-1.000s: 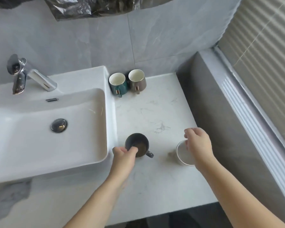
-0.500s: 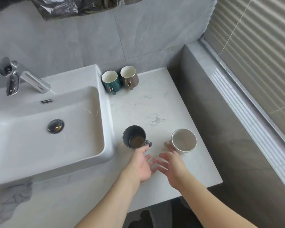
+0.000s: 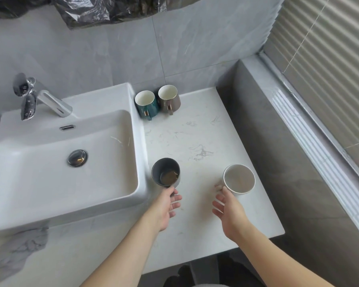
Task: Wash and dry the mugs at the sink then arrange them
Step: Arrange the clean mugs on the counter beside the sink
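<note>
4 mugs total, all upright on the desk point(image 3: 195, 137): dark grey mug point(image 3: 166, 172) just beside the sink point(image 3: 137, 141) w/ brown dregs in the bottom, white mug point(image 3: 239, 179) near the desk's right edge, plus a teal mug point(image 3: 146, 104) and a taupe mug point(image 3: 169, 99) touching side by side at the back by the wall. 1 sink, 1 tap point(image 3: 48, 102), 2 hands. Left hand point(image 3: 165, 206) is at the near side of the grey mug, fingers loosely spread, tips at what is prob. the handle, not clearly closed on it. Right hand point(image 3: 229, 212) is open w/ fingers relaxed, fingertips at the white mug's near side by its handle, no grip yet. Mugs look ceramic: rigid, moderately heavy, glazed so prob. slick once wet, and would chip or break against the sink or stone desk. Best hold is thru the handle or wrapped round the body; keep the grey one level till it's over the sink, since it holds liquid.
</note>
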